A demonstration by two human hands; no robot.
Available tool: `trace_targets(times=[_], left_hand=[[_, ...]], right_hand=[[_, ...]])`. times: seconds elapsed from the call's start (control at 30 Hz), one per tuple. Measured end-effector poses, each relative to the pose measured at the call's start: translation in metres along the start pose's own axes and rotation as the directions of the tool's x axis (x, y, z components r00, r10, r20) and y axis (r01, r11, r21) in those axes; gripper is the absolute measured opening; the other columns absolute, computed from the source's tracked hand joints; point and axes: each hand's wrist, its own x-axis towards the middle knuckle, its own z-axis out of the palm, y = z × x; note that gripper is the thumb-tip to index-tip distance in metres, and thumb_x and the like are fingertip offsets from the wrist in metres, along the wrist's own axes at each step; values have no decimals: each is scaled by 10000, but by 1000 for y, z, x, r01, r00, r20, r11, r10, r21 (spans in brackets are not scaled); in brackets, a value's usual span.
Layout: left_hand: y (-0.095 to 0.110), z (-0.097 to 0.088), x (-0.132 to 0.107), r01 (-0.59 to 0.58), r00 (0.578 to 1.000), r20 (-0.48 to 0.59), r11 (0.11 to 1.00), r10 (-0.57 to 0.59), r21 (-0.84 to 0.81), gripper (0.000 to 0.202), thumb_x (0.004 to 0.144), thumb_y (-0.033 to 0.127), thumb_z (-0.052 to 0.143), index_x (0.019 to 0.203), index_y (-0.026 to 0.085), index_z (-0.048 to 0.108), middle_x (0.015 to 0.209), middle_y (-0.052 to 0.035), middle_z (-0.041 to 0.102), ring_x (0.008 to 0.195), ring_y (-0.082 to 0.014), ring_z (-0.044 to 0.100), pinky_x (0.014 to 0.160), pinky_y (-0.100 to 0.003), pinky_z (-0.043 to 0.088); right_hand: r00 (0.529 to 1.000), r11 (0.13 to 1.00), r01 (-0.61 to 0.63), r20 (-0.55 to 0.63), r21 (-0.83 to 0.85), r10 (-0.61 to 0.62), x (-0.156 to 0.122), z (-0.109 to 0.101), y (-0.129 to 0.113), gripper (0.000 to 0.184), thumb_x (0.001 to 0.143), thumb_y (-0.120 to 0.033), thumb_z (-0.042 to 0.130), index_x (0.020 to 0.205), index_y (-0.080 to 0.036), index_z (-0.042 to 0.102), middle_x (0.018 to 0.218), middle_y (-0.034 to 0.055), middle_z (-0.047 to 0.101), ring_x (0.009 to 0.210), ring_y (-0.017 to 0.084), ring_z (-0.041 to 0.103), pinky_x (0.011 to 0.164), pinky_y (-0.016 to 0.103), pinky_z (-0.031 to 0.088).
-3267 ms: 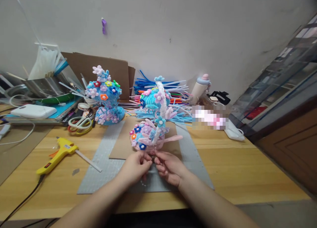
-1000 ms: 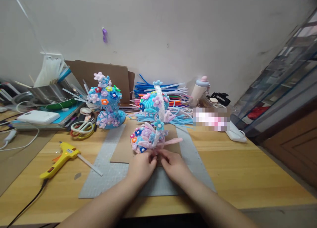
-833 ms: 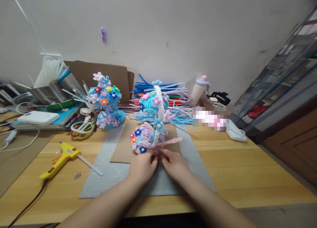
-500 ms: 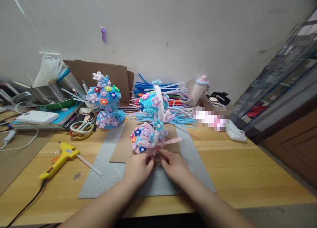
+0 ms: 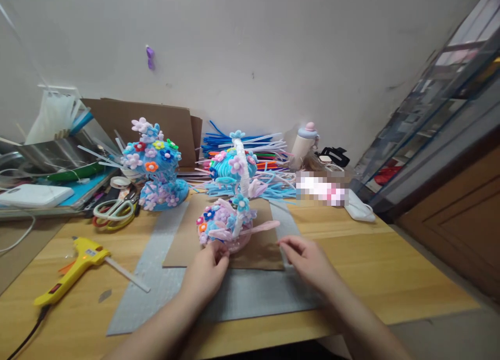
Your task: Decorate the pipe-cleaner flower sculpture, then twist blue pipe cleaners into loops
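A fuzzy pipe-cleaner flower piece (image 5: 222, 219) stands on a brown cardboard sheet (image 5: 179, 253), covered in pink, blue and orange blossoms. A white fuzzy arch (image 5: 242, 175) rises from it, with blue flowers along it. My left hand (image 5: 207, 271) is closed at the piece's near lower edge, its fingertips against the rim. Apart from the piece, my right hand (image 5: 308, 258) hovers over the right edge of the cardboard, thumb and fingers pinched. Whatever lies in that pinch, if anything, is too small to make out. A pale pink strip (image 5: 265, 226) sticks out to the right.
Under the cardboard lies a grey mat (image 5: 250, 297). A yellow glue gun (image 5: 74, 269) with a glue stick rests on the left. Scissors (image 5: 113, 211) and a blue flowered piece (image 5: 150, 157) are behind it. Pipe cleaners (image 5: 242, 144) and a bottle (image 5: 303, 146) stand at the back.
My right hand has left the near edge of the flower piece and moved right. My left hand stays at the rim. The whole view has shifted a little.
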Motion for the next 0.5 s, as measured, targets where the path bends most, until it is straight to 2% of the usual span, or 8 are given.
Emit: trace_targets(times=[0.1,0.2,0.3,0.37,0.5], left_hand=[[0,0,-1,-19,1000,5,1000,19,13,137,814,229,458,838,193,588,706,-4,629,660,-157,569,568,-242,328],[0,0,-2,-54,999,3,999,54,7,135,813,229,463,816,191,592,695,-5,619,645,-154,558,562,-245,330],[0,2,-3,-127,991,-45,992,127,-1,115,801,217,482,793,182,592,765,-27,625,704,-166,565,608,-259,367],[1,3,-4,-144,986,-82,990,143,-8,101,800,219,501,804,174,592,816,-43,630,758,-181,574,643,-275,394],[4,-1,-7,-82,996,9,994,83,-70,141,838,263,536,890,155,609,877,-53,634,815,-186,590,711,-314,463]], right_hand=[[994,997,-20,-102,73,27,1,-19,-11,287,827,-421,480,842,-185,643,567,-7,529,498,129,471,484,247,361],[994,992,15,-109,129,-1,-3,-19,-29,275,828,-417,489,855,-190,640,539,-22,483,462,113,422,455,238,327],[991,985,124,33,119,-129,-10,-2,-50,228,840,-368,492,839,-207,653,605,-2,559,512,119,466,501,240,355],[962,974,201,166,106,-217,-13,13,-64,203,850,-328,491,840,-219,663,670,7,610,577,130,512,551,243,380],[890,949,296,328,110,-316,-15,42,-92,187,857,-252,484,836,-236,669,757,3,649,692,151,564,621,252,405]])
